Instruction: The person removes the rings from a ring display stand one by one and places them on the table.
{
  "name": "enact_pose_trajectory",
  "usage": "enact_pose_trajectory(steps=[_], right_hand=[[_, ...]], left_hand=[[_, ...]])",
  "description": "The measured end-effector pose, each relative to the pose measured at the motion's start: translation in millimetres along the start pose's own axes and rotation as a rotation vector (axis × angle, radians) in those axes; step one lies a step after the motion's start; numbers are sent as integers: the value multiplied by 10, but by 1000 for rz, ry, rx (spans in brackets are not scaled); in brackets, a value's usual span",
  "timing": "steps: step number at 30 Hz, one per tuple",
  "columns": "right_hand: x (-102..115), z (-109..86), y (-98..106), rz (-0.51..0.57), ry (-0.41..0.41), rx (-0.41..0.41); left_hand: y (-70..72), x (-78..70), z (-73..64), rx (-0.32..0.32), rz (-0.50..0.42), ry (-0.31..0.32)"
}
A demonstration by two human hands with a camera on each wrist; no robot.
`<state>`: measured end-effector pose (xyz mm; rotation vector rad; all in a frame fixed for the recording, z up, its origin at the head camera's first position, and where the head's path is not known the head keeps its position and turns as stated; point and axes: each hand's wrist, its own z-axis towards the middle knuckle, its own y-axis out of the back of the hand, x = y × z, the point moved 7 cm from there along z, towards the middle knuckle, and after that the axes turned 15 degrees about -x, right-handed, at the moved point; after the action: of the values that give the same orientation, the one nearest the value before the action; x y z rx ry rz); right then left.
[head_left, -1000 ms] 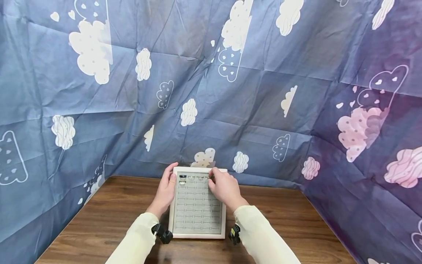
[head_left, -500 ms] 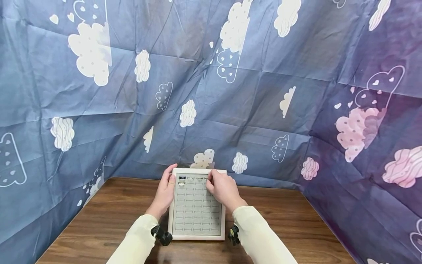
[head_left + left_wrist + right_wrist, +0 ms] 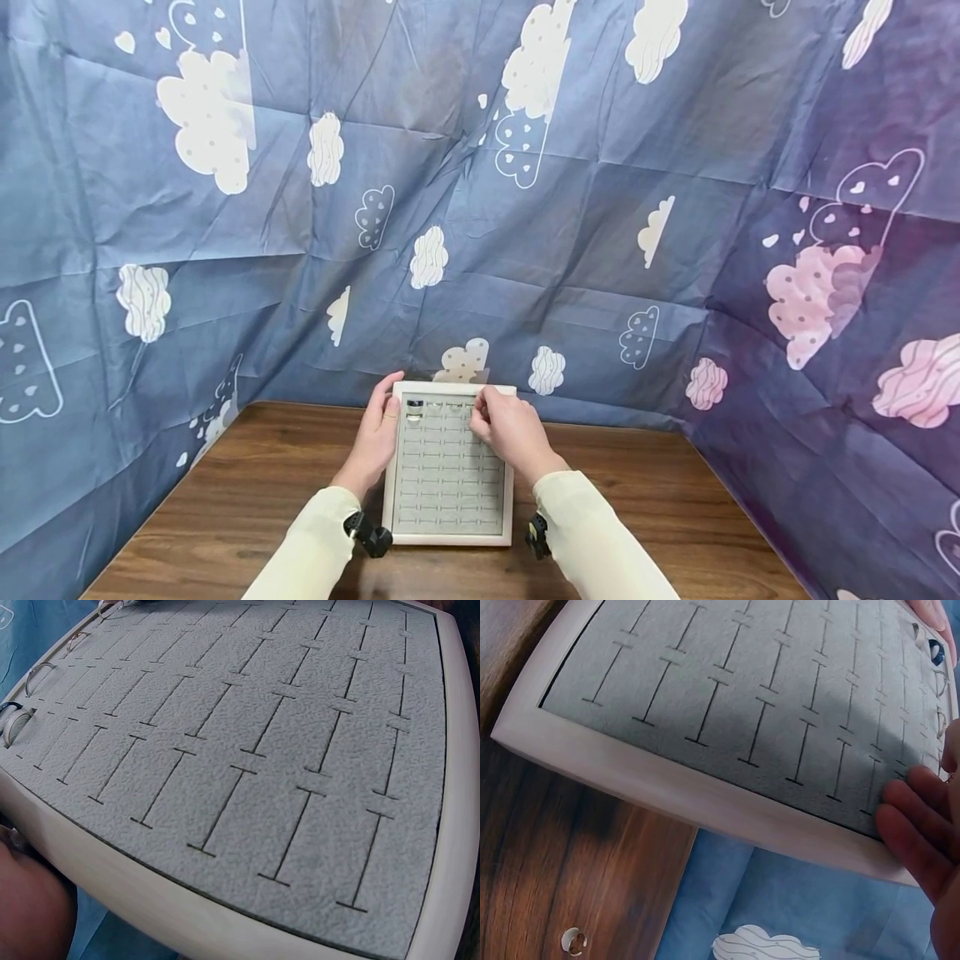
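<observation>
A ring display tray with a pale frame (image 3: 450, 539) and a grey slotted pad (image 3: 448, 479) stands tilted before me. My left hand (image 3: 375, 437) grips its upper left side, thumb along the frame. At the right end of the top row, my right hand (image 3: 516, 429) pinches a ring with thumb and forefinger, its band mostly hidden by the fingertips. A dark blue ring (image 3: 937, 652) sits in the first top slot, with slim rings beside it along that row. Just below it, a silver ring (image 3: 16, 729) fills the first slot of the second row.
A small shiny ring-shaped piece (image 3: 568, 941) lies on the brown wooden table (image 3: 637, 500), seen in the right wrist view. Behind the table hangs a blue cloth (image 3: 525, 275) with cloud prints. Black wrist cameras (image 3: 367, 533) sit on both sleeves.
My right wrist has turned slightly outward while its fingertips stay at the same top-row slot. The left hand and the tray keep their places.
</observation>
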<state>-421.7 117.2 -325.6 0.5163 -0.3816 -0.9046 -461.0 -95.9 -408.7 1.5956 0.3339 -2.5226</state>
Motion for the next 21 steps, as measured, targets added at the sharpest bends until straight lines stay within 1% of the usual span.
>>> enact_pose_trajectory(steps=[4, 8, 14, 18, 21], right_hand=[[-11, -14, -9, 16, 17, 0], [-17, -15, 9, 73, 19, -5], [-43, -6, 5, 170, -26, 41], [-68, -15, 46, 200, -51, 65], [-129, -41, 77, 214, -79, 78]], left_hand=[[2, 7, 3, 4, 2, 1], [-1, 5, 3, 8, -4, -4], [1, -7, 4, 8, -10, -7], [-1, -4, 3, 13, -9, -7], [1, 5, 4, 13, -9, -4]])
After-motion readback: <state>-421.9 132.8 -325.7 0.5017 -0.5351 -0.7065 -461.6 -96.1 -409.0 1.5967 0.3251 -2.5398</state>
